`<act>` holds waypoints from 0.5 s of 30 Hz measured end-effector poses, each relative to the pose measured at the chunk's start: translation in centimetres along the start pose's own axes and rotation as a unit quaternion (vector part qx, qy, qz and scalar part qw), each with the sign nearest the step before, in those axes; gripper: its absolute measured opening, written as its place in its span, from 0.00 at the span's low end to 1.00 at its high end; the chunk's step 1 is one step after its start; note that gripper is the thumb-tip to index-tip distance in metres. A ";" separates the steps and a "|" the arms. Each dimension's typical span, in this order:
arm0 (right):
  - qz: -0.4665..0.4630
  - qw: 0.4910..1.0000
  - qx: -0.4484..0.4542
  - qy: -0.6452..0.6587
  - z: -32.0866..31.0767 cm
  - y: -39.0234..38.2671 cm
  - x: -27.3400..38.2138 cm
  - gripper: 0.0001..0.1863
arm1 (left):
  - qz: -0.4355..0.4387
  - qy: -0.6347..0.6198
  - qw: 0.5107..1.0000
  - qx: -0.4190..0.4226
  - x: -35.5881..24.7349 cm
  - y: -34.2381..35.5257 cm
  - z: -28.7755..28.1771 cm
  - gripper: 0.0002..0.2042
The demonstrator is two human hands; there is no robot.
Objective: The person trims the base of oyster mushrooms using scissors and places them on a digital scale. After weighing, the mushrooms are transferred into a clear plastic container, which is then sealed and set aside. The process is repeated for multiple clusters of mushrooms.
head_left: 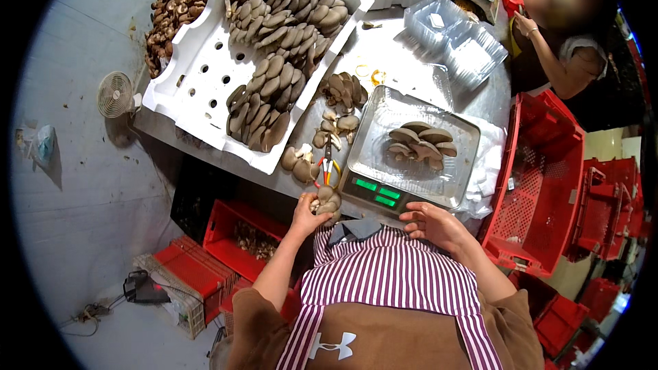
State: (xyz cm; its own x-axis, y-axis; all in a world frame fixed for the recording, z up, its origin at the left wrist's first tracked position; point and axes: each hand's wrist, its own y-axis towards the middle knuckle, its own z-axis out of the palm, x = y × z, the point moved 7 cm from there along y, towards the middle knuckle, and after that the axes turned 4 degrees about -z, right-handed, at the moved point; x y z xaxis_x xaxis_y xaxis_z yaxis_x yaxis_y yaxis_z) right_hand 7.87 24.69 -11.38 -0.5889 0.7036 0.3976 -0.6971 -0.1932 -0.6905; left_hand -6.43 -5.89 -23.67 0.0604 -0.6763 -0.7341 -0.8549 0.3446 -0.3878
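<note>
My left hand (306, 216) grips a small cluster of oyster mushrooms (326, 202) at the near edge of the metal table (411, 75). My right hand (433, 223) hovers with its fingers spread and nothing in it, just in front of a digital scale (378, 193). On the scale sits a clear plastic tray (384, 123) with a few oyster mushrooms (419, 144) in it. Small scissors with orange handles (328, 168) lie between my left hand and the scale, among loose mushrooms (301, 163).
A large white foam crate (199, 82) of oyster mushrooms lies at the left, brown mushrooms (181, 0) beyond it. Stacked clear trays (452, 38) stand at the back. Red crates (541, 178) are at the right and under the table (226, 233). Another person (562, 55) works at far right.
</note>
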 end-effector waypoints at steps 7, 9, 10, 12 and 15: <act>-0.031 0.976 0.037 -0.211 3.9 1.2 0.3 0.22 | -0.102 -0.448 0.881 0.117 -1.9 -2.6 -0.2 0.31; -0.055 0.966 0.039 -0.251 5.0 1.9 0.1 0.25 | -0.069 -0.493 0.857 0.132 -6.9 -3.2 -1.4 0.33; -0.098 0.952 0.045 -0.285 5.6 2.2 0.4 0.26 | -0.046 -0.510 0.848 0.136 -9.3 -3.3 -1.7 0.34; -0.186 0.916 0.059 -0.349 6.8 2.5 1.3 0.28 | -0.012 -0.524 0.840 0.142 -13.4 -3.2 -1.5 0.34; -0.180 0.922 0.039 -0.341 8.5 0.8 3.5 0.31 | -0.012 -0.569 0.802 0.181 -17.2 -2.8 0.3 0.32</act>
State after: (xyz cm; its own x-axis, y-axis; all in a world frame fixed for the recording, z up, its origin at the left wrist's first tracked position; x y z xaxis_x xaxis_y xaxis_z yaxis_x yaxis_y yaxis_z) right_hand 1.77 21.18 -5.35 -0.4156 0.1437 0.8981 -0.9091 -0.0979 -0.4050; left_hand -4.92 5.00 -10.10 0.6815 0.2767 -0.6775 -0.6538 0.6462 -0.3937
